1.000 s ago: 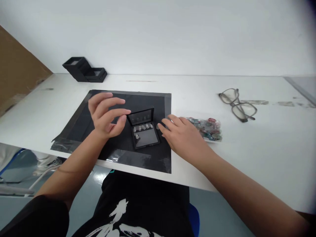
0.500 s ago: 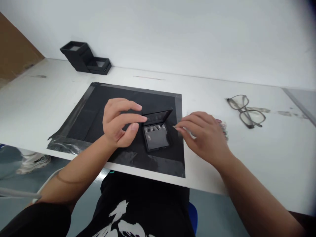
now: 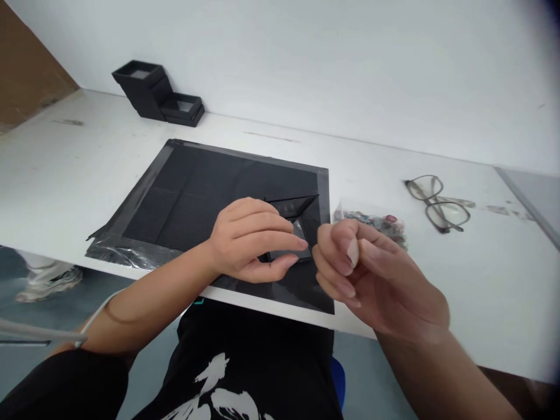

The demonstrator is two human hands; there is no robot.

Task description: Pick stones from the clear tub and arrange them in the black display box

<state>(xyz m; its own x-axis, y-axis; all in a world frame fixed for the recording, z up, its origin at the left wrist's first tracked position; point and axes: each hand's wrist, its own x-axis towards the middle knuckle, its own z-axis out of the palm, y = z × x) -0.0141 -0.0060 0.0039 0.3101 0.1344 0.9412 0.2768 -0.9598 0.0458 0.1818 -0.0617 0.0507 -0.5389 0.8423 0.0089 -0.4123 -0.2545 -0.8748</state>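
My left hand (image 3: 254, 242) hovers over a small black box (image 3: 300, 204) whose hinged lid stands raised. Its thumb and fingers are apart with nothing between them, and it hides most of the box's inside. To the right of the box, my right hand (image 3: 385, 286) is turned with the fingers curled in. Between thumb and forefinger it pinches a small pale piece (image 3: 352, 252), too blurred to name. Behind that hand sits a clear container (image 3: 365, 220) of small coloured pieces, partly covered by the hand.
The box rests on a black mat (image 3: 210, 181) taped to the white table (image 3: 481, 280). Eyeglasses (image 3: 437, 204) lie at the right. Stacked black boxes (image 3: 153, 93) stand by the back wall. At lower left a shoe (image 3: 48, 280) shows beyond the table edge.
My left hand has moved right and slightly down, over the box. My right hand has turned palm inward and come nearer the camera, uncovering more of the clear container.
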